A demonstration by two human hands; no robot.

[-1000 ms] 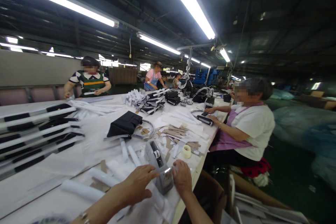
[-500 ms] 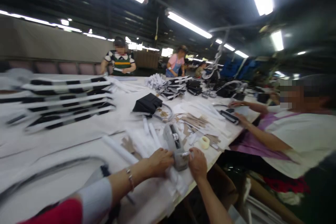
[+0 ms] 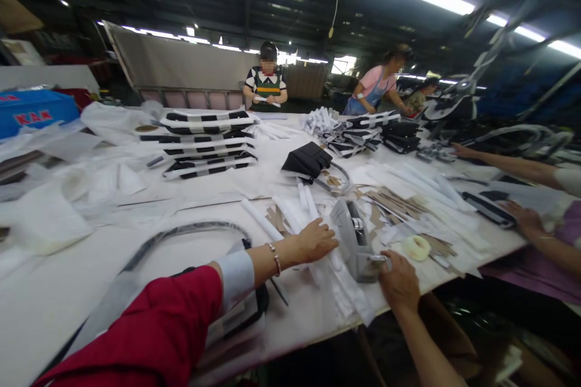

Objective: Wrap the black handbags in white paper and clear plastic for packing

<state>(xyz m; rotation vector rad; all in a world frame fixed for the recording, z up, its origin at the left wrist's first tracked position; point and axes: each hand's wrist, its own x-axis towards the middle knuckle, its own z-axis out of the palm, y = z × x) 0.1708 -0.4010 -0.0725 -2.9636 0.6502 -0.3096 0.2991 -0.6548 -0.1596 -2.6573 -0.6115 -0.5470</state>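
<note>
A grey tape dispenser [image 3: 354,240] stands near the front edge of the white table [image 3: 68,290]. My right hand [image 3: 399,281] is closed at the dispenser's front end, fingers pinched on the tape there. My left hand [image 3: 315,240] lies just left of the dispenser, fingers curled down on white paper rolls [image 3: 290,213]. My left arm wears a red sleeve with a white cuff [image 3: 236,275] and a bracelet. A black bag with a curved grey handle [image 3: 181,233] lies under my left forearm.
A tape roll [image 3: 416,247] and cardboard scraps [image 3: 390,202] lie right of the dispenser. A black handbag [image 3: 307,160] sits mid-table, striped stacks [image 3: 204,142] behind it. A co-worker's hands [image 3: 521,217] work at right; two people stand at the far end.
The view has swung left and down, showing more of the table's left side. My left hand has come off the dispenser's side onto the paper rolls; my right hand stays at its front.
</note>
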